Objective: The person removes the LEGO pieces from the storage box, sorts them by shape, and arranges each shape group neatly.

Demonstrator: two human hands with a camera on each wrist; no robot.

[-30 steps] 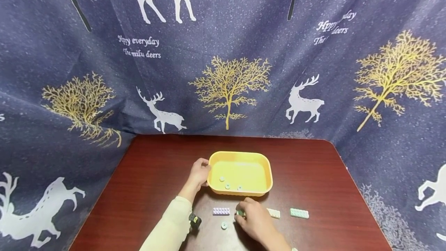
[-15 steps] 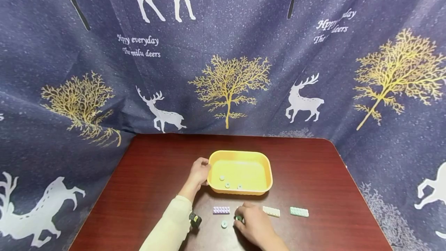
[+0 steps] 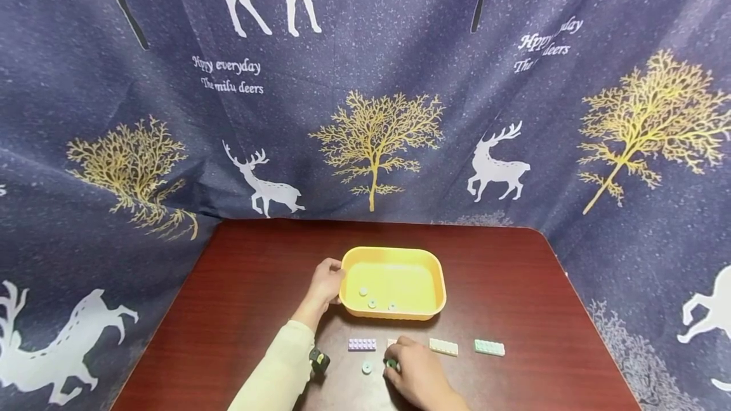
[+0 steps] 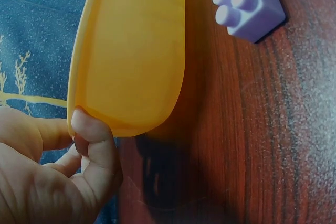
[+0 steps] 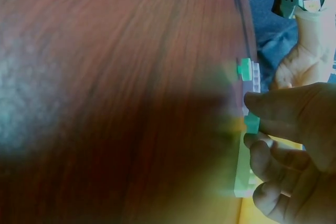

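My left hand (image 3: 327,283) grips the left end of a yellow plastic bin (image 3: 438,284); the left wrist view shows thumb and fingers pinching its rim (image 4: 72,87). Several small round pale pieces (image 3: 372,304) lie on its floor toward the near left. In front of the bin, my right hand (image 3: 419,370) pinches a small green round piece (image 5: 252,123) between thumb and finger, low over the table. Left of that hand lies a similar pale green round piece (image 3: 367,368) with a dark centre. A pale pinkish brick (image 3: 392,342) shows partly behind the right hand's fingers.
Studded toy bricks stand in a row before the bin: purple (image 3: 362,345), cream (image 3: 443,347) and mint green (image 3: 489,347). The dark red wooden table (image 3: 257,252) meets a blue deer-printed cloth (image 3: 365,49) at its back.
My right hand has shifted slightly nearer with the green piece, uncovering the cream brick and part of the pinkish one. The left hand stays on the bin.
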